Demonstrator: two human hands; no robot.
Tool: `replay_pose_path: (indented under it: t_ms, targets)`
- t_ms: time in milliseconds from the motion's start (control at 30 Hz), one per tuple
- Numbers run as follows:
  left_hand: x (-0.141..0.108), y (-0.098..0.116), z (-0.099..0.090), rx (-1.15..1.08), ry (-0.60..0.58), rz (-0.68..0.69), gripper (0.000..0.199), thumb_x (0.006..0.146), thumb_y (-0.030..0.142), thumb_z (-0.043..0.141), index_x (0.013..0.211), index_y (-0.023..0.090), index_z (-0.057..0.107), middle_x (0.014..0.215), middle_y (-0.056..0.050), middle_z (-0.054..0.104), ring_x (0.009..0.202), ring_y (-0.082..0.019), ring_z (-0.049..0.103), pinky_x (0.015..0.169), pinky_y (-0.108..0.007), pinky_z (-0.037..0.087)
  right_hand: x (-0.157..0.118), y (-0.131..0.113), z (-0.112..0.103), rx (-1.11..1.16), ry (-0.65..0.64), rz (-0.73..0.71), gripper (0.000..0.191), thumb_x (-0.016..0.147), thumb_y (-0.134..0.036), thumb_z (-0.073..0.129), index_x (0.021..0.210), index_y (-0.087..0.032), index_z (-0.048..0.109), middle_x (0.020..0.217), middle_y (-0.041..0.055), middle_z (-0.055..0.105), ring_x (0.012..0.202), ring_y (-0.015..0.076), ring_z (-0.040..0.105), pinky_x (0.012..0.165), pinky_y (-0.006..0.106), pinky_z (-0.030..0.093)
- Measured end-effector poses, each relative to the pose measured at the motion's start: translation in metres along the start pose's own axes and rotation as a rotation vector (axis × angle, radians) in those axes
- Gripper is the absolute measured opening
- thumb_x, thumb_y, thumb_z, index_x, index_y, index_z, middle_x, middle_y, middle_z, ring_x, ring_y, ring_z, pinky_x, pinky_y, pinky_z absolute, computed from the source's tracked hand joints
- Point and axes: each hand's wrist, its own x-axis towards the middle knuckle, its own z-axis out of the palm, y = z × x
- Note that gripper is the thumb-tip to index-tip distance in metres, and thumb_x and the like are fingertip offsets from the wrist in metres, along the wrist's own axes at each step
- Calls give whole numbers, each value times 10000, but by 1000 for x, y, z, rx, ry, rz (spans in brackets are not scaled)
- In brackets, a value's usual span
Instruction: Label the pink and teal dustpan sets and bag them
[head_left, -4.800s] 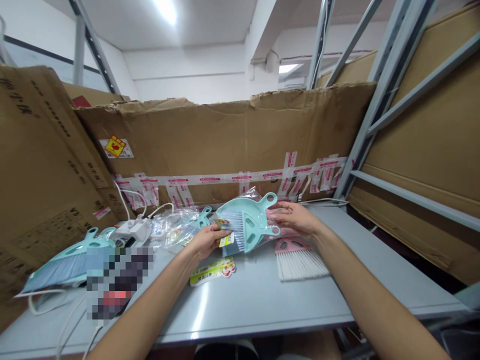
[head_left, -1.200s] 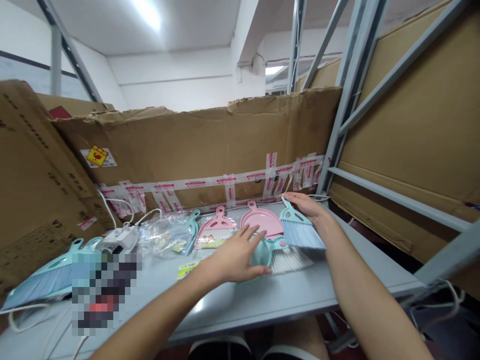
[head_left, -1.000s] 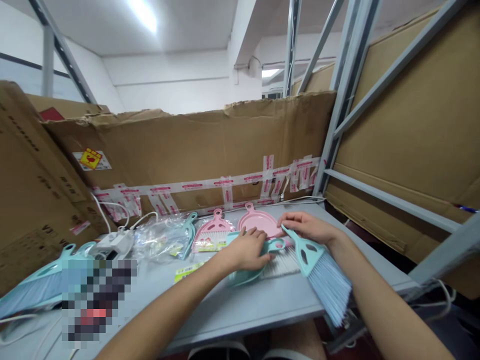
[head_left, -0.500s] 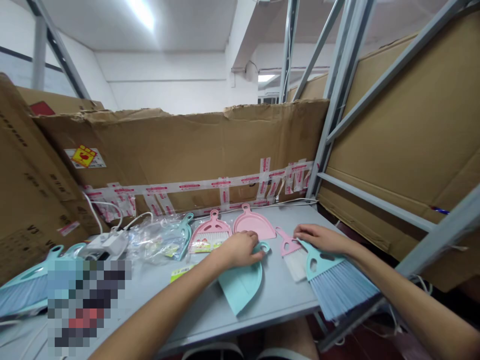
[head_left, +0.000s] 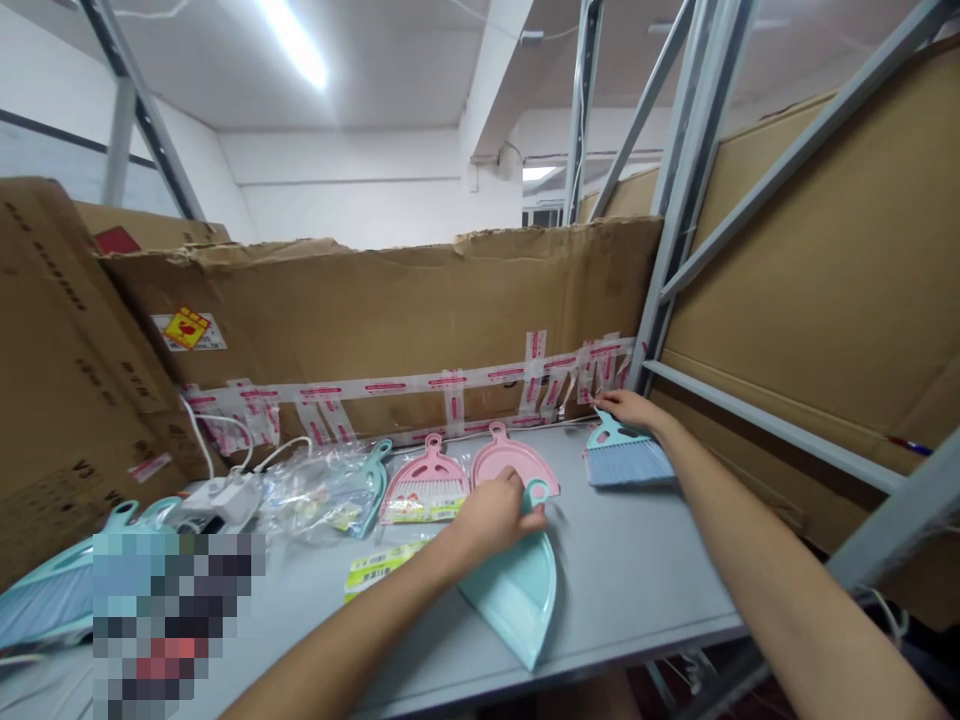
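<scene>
In the head view, holding the teal dustpan [head_left: 521, 590] near its ring handle with the left hand [head_left: 491, 515], fingers curled over, above the front of the grey table [head_left: 637, 560]. Pinching the teal brush [head_left: 630, 462] by its handle tip with the right hand [head_left: 630, 408], at the table's right rear. Behind the left hand, a pink dustpan [head_left: 514, 462], just beside a bagged pink brush-and-pan set [head_left: 426, 485].

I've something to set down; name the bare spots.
Table right of the held teal dustpan, in front of the held brush; narrow strip between that brush and pink dustpan. Crowded: left side, with plastic bag, plugs, cords.
</scene>
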Motion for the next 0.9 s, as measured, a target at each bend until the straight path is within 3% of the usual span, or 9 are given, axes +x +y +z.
replay_pose_path:
  t_ms: [67,133,267,400,467,533,633,767,900]
  targets:
    - [15,-2,-6,-49,62,-90,405,1008,531,646,968,147,768,989,-180,763,822,-302,726,743,-390,491,7,2,7,-136,41,22,304,822,-392,858,650,-203,694,549,4,598,607,193,579,670,317,512]
    - [36,-7,-13,-59,82,-192,429,1007,515,651,863,136,792,844,-177,759,765,-299,721,727,-379,470,6,2,16,-274,113,20,262,874,-335,810,677,-201,701,709,97,708,804,262,687,829,368,529]
    - [84,-19,-23,12,117,-339,449,1002,500,678,932,95,859,919,-258,798,868,-362,777,769,-385,486,-14,-5,40,-445,243,-25,227,985,-336,677,850,-176,763,1089,243,781,1179,370,688,1050,421,472]
    - [102,-29,-22,35,122,-361,456,1048,441,598,980,81,870,1027,-306,799,976,-405,787,825,-409,512,-47,-23,71,-546,180,-224,355,1077,-443,570,952,-187,782,1058,197,782,1109,347,692,1045,431,493]
    - [94,-34,-25,48,147,-348,436,1059,441,583,1052,106,862,1124,-286,796,1064,-397,774,871,-403,518,-62,-31,89,-491,42,-389,341,1085,-468,582,1055,-200,792,1076,151,781,1082,317,696,1044,427,513]
    - [76,-41,-32,55,183,-322,388,1061,434,590,1124,145,841,1197,-239,792,1119,-366,757,896,-378,513,-75,-36,108,-415,-118,-521,325,1048,-452,671,1238,-213,782,1214,138,763,1166,311,687,1094,439,514]
    - [37,-60,-47,40,266,-247,335,1066,439,598,1111,185,811,1162,-175,805,1071,-322,750,869,-351,498,-84,-38,133,-385,-289,-604,393,1002,-302,725,1384,-209,742,1369,153,713,1275,321,664,1151,464,505]
    - [-18,-95,-67,1,252,-208,311,1070,426,578,973,214,783,1039,-117,817,957,-288,745,824,-343,485,-76,-46,155,-434,-332,-618,361,966,-47,588,1219,-192,801,1337,142,729,1264,292,674,1152,437,505]
    - [-56,-129,-76,39,205,-221,303,1065,403,552,1077,206,783,1142,-136,813,1038,-316,742,891,-379,518,-68,-67,167,-543,-316,-586,371,926,22,573,1130,-170,816,1279,145,734,1194,281,680,1099,405,519]
